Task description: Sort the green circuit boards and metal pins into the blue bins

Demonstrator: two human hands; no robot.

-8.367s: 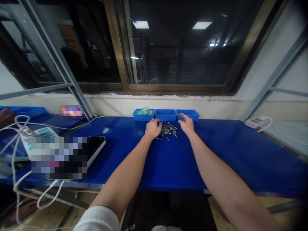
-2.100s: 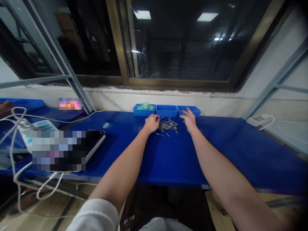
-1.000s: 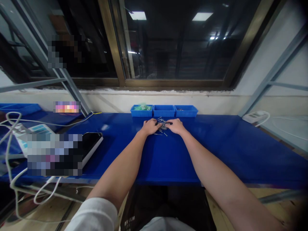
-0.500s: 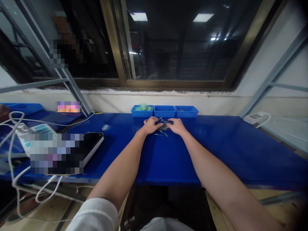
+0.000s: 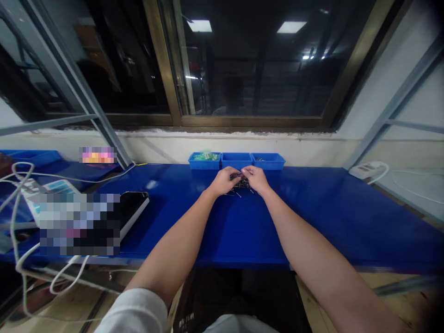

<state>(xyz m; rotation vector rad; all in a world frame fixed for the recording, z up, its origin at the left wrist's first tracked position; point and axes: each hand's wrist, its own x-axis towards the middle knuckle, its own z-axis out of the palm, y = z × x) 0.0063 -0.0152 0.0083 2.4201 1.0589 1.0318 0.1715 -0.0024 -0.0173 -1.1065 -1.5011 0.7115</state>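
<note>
A pile of small metal screws (image 5: 243, 184) lies on the blue tabletop (image 5: 239, 226), with a few loose ones at its near edge. Over the pile's left side is my left hand (image 5: 225, 181), thumb and fingers drawn together. My right hand (image 5: 257, 179) is pinched over the right side, its fingertips almost meeting those of the left. Whatever sits between the fingertips is too small and covered to identify. Part of the pile is hidden beneath both hands.
Three blue bins stand along the wall: the left bin (image 5: 204, 164) holds greenish-white packets, beside a middle bin (image 5: 237, 160) and a right bin (image 5: 268, 165) with a few small metal pieces. A partly blurred black-topped device (image 5: 133, 206), white cables (image 5: 24, 266) and a power strip (image 5: 368, 170) lie around.
Both hands have come closer together, fingertips now nearly meeting above the screws. My left hand shifted right and its fingers closed; a dark piece seen by the right fingers is no longer visible.
</note>
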